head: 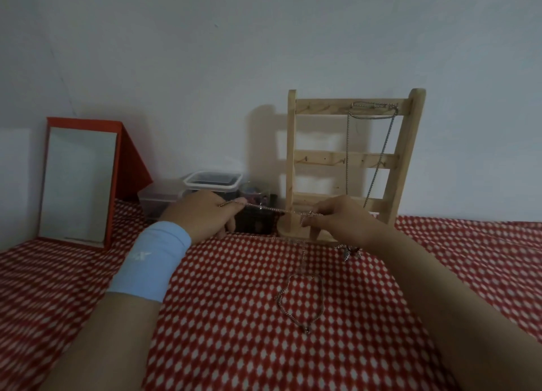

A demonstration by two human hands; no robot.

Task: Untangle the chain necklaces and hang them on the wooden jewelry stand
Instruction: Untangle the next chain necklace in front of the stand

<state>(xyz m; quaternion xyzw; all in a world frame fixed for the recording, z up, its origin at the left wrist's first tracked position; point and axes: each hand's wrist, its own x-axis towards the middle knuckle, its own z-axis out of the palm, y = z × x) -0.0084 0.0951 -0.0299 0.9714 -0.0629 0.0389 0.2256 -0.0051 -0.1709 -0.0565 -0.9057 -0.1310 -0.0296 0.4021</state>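
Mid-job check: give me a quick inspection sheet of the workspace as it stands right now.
Surface: red-and-white patterned cloth, covering the table.
Job's things: wooden jewelry stand upright by the wall, one hung necklace on its top rail; stretched chain between both hands; loose chain on the cloth; small tangle near the stand base.
Clutter: red-framed mirror, clear plastic boxes.
Grippers: left hand and right hand each pinch the stretched chain.
Cables: nothing seen.
Surroundings: plain wall.

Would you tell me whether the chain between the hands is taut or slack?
Taut: the chain runs straight from the left hand to the right hand.
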